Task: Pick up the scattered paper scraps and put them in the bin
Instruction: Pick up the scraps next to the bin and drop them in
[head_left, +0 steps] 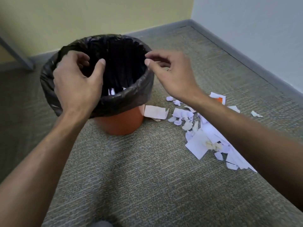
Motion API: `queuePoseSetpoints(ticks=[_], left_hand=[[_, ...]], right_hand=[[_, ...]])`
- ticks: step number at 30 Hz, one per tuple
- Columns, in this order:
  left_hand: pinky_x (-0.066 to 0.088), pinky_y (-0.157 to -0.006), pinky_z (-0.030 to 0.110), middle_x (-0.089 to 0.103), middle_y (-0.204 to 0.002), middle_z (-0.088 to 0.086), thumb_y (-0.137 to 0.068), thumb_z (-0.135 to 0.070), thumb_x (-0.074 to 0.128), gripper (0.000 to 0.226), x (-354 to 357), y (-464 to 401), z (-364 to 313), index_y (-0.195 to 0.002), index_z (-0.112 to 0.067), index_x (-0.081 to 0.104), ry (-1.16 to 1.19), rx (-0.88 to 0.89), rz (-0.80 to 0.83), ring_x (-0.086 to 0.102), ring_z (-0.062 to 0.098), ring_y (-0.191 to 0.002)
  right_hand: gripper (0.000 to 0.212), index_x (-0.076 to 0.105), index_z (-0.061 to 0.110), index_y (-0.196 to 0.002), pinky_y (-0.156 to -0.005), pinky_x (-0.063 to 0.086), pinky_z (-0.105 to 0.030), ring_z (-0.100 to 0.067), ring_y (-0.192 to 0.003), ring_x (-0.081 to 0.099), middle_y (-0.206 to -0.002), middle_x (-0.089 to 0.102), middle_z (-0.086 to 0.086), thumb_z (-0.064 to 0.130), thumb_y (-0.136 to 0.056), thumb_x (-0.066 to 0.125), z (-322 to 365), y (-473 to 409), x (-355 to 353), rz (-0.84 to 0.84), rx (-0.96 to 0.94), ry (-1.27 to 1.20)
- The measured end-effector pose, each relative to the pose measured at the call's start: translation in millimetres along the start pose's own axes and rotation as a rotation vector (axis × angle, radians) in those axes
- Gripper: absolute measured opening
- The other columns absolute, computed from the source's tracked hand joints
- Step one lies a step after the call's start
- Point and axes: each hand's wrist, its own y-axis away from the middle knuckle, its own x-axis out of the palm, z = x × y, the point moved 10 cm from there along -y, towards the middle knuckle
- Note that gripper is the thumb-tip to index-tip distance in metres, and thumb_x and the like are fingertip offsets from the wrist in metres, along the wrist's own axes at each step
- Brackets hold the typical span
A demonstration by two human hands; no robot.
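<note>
Both bare forearms reach forward from the lower corners of the view toward the bin (98, 76). The left hand (77, 79) hovers over the bin's left rim, back up, fingers loosely curled downward and thumb spread toward the middle of the opening, holding nothing. The right hand (170, 71) hangs at the bin's right rim, fingers curled, thumb and forefinger tips close together; whether they pinch anything cannot be told.
</note>
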Motion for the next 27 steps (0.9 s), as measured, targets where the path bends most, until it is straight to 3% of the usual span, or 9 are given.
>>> queuePoseSetpoints(ticks=[3, 8, 11, 15, 19, 23, 27], left_hand=[[0.044, -0.082, 0.034, 0.064, -0.096, 0.008, -0.089, -0.043, 0.058, 0.035, 5, 38, -37, -0.099, -0.010, 0.065, -0.033, 0.229, 0.003, 0.057, 0.026, -0.099], [0.039, -0.072, 0.042, 0.060, -0.083, 0.012, -0.093, -0.028, 0.059, 0.023, 43, 119, -84, -0.089, -0.006, 0.064, 0.013, 0.478, 0.105, 0.052, 0.032, -0.084], [0.042, -0.069, 0.041, 0.061, -0.082, 0.008, -0.091, -0.031, 0.057, 0.022, 94, 161, -82, -0.088, -0.010, 0.065, 0.024, 0.459, 0.292, 0.054, 0.028, -0.080], [0.048, -0.067, 0.039, 0.063, -0.083, 0.003, -0.089, -0.036, 0.053, 0.026, 166, 216, -68, -0.089, -0.012, 0.065, 0.015, 0.381, 0.566, 0.058, 0.025, -0.079], [0.046, -0.069, 0.037, 0.063, -0.097, 0.004, -0.091, -0.043, 0.056, 0.032, 226, 256, -50, -0.100, -0.013, 0.063, -0.093, 0.290, 0.766, 0.059, 0.027, -0.092], [0.044, -0.076, 0.038, 0.059, -0.113, 0.008, -0.090, -0.062, 0.050, 0.058, 277, 279, -37, -0.117, -0.012, 0.057, -0.205, 0.230, 0.932, 0.055, 0.028, -0.105], [0.049, -0.086, 0.042, 0.059, -0.120, 0.008, -0.077, -0.082, 0.047, 0.083, 304, 287, -28, -0.121, -0.013, 0.057, -0.275, 0.098, 0.968, 0.055, 0.028, -0.111]], right_hand=[[0.018, 0.075, 0.018, -0.102, -0.080, 0.055, -0.016, 0.003, -0.080, 0.069, -0.090, 0.074, 0.010, 0.024, -0.088, 0.066, -29, 23, -36, -0.026, 0.062, 0.094], [0.012, 0.074, 0.018, -0.094, -0.078, 0.053, -0.018, 0.001, -0.077, 0.068, -0.083, 0.071, 0.011, 0.022, -0.088, 0.065, -97, 78, -103, -0.013, 0.204, 0.258], [0.009, 0.073, 0.020, -0.094, -0.077, 0.050, -0.014, 0.002, -0.078, 0.066, -0.086, 0.070, 0.013, 0.022, -0.088, 0.066, -136, 118, -144, -0.006, 0.302, 0.344], [0.020, 0.074, 0.015, -0.102, -0.083, 0.056, -0.033, -0.009, -0.085, 0.070, -0.095, 0.074, 0.004, 0.025, -0.085, 0.069, -176, 167, -185, 0.001, 0.396, 0.473], [0.042, 0.067, 0.017, -0.118, -0.086, 0.050, -0.030, -0.014, -0.099, 0.067, -0.113, 0.070, 0.001, 0.035, -0.081, 0.077, -205, 202, -187, 0.126, 0.482, 0.639], [0.087, 0.037, 0.023, -0.149, -0.106, 0.039, -0.039, -0.021, -0.138, 0.040, -0.153, 0.041, -0.001, 0.060, -0.078, 0.071, -236, 216, -154, 0.431, 0.550, 0.843], [0.092, 0.024, 0.021, -0.154, -0.109, 0.037, -0.043, -0.024, -0.145, 0.028, -0.161, 0.024, -0.004, 0.059, -0.081, 0.067, -251, 212, -135, 0.525, 0.516, 1.006]])
